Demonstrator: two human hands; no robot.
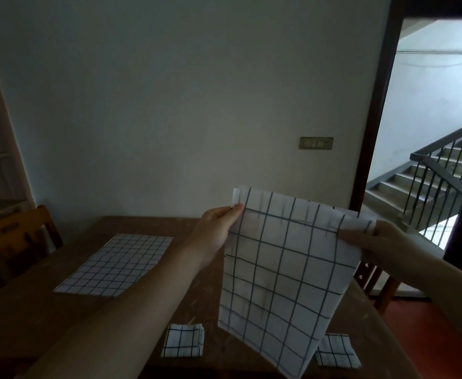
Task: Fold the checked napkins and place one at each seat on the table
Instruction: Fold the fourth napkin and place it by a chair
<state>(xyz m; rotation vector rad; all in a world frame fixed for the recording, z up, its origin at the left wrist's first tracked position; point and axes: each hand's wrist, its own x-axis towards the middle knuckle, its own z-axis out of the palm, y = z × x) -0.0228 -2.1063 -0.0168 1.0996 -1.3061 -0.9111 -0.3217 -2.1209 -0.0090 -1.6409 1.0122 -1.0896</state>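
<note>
I see both hands up over the table (131,318). Left hand (215,228) pinches the upper left corner of a checked napkin (284,280); right hand (380,240) grips its upper right corner. It hangs in the air between them. Another napkin (116,265) lies flat far left. Two folded napkins sit near me: one (182,341) centre, one (337,350) right, partly hidden.

Two bare forearms and hands (216,228), no sleeves, rings or watch visible
</note>
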